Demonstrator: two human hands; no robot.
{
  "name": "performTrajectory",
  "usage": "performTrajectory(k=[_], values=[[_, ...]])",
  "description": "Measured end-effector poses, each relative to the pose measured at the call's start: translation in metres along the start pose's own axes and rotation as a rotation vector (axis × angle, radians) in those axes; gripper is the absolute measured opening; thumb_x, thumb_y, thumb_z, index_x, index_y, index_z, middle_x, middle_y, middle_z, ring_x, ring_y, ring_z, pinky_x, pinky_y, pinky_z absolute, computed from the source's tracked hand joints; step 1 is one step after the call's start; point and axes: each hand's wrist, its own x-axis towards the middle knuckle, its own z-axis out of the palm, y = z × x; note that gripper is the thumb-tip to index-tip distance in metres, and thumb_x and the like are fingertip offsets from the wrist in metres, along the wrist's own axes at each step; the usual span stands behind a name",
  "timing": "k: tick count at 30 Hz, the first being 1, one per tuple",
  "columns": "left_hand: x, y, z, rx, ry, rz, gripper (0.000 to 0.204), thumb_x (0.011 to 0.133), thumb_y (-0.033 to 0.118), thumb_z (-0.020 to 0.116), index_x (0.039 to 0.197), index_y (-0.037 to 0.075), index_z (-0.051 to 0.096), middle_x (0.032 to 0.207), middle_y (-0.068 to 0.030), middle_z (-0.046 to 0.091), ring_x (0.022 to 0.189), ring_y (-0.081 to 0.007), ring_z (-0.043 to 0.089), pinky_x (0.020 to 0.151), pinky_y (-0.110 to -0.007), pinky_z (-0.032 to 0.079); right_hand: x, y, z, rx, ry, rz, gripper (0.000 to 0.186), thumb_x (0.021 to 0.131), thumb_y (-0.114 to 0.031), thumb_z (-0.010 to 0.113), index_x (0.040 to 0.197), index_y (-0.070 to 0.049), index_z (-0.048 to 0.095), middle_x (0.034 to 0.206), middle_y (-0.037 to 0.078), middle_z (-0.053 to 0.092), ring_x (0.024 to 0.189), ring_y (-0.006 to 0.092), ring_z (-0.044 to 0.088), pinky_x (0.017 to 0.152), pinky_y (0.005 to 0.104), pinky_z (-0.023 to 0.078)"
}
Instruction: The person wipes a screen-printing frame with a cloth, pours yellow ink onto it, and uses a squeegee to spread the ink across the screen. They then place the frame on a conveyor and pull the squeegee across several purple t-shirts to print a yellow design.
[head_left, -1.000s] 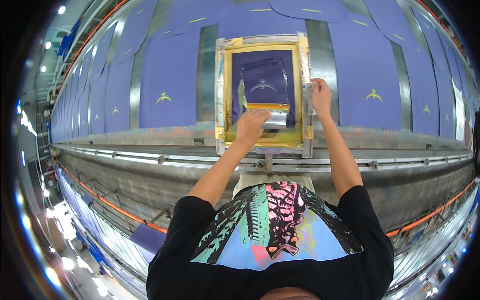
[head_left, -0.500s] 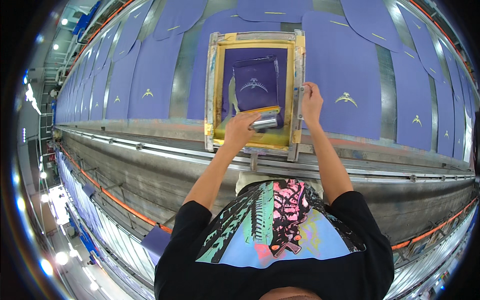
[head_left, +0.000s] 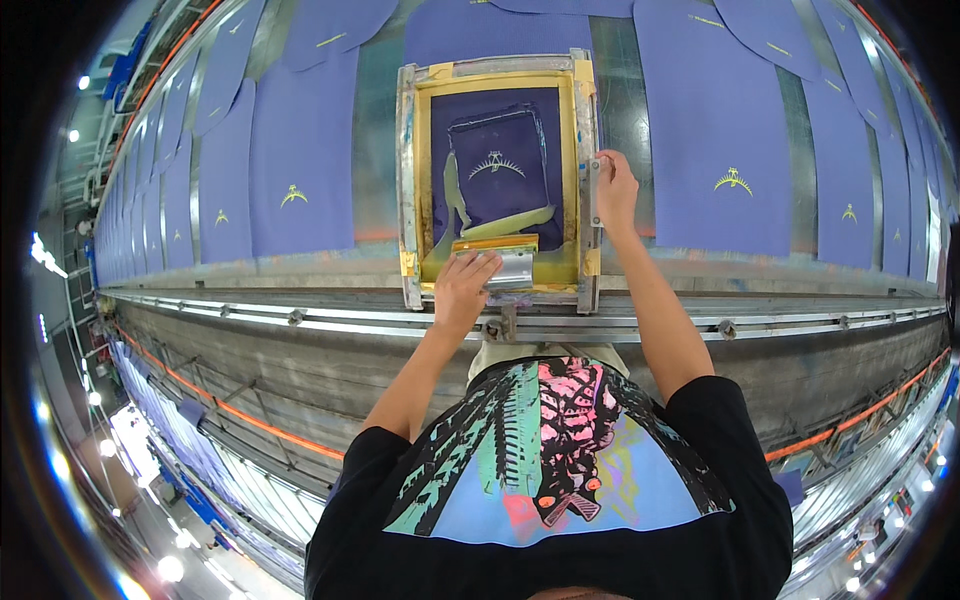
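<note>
My left hand [head_left: 465,289] is closed on a squeegee [head_left: 512,268] with a metal holder and yellowish blade, at the near end of a screen-printing frame [head_left: 407,180]. Just beyond the blade, a ridge of yellow-green ink [head_left: 508,222] crosses the mesh, and more ink runs up its left side. A yellow arched emblem [head_left: 497,168] shows in the dark mesh window. My right hand [head_left: 618,190] grips the frame's right side by a metal strip, fingers bent over it. The frame lies over a purple fabric panel [head_left: 480,35].
Purple panels bearing yellow emblems lie left [head_left: 300,150] and right [head_left: 715,130] along a long metal table. A metal rail [head_left: 640,328] with knobs follows its near edge, close to my body. Behind me, orange-railed tables [head_left: 240,420] stand on both sides.
The squeegee and my left hand have come toward me, and a ridge of ink now shows beyond the blade. My right hand keeps its grip. The surrounding panels sit differently around the frame.
</note>
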Motion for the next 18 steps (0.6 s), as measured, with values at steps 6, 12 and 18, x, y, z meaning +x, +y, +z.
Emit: performTrajectory(k=[6, 12, 18], values=[[0.105, -0.046, 0.009, -0.064, 0.155, -0.022, 0.053, 0.076, -0.003, 0.068, 0.122, 0.022, 0.075, 0.116, -0.0061, 0.076, 0.1, -0.0321, 0.072, 0.088, -0.046, 0.057, 0.001, -0.003, -0.003, -0.018, -0.027, 0.036, 0.018, 0.108, -0.018, 0.051, 0.112, -0.008, 0.065, 0.075, 0.021, 0.064, 0.066, 0.0416, 0.061, 0.065, 0.0478, 0.046], [0.24, -0.077, -0.048, -0.119, -0.117, -0.23, 0.041, 0.076, 0.01, 0.071, 0.115, 0.019, 0.079, 0.088, -0.0161, 0.074, 0.082, -0.0346, 0.072, 0.073, -0.043, 0.056, -0.001, -0.006, -0.005, -0.027, -0.04, 0.042, 0.018, 0.108, -0.017, 0.051, 0.114, -0.007, 0.065, 0.069, 0.014, 0.058, 0.059, 0.0248, 0.051, 0.06, 0.0399, 0.043], [0.155, -0.048, 0.002, 0.002, 0.105, -0.101, 0.041, 0.075, -0.003, 0.067, 0.109, 0.017, 0.08, 0.11, -0.0076, 0.076, 0.105, -0.0296, 0.07, 0.09, -0.043, 0.057, -0.002, -0.007, -0.004, -0.011, -0.016, 0.05, 0.018, 0.108, -0.017, 0.052, 0.112, -0.007, 0.066, 0.069, 0.016, 0.059, 0.059, 0.0284, 0.053, 0.06, 0.0416, 0.043]])
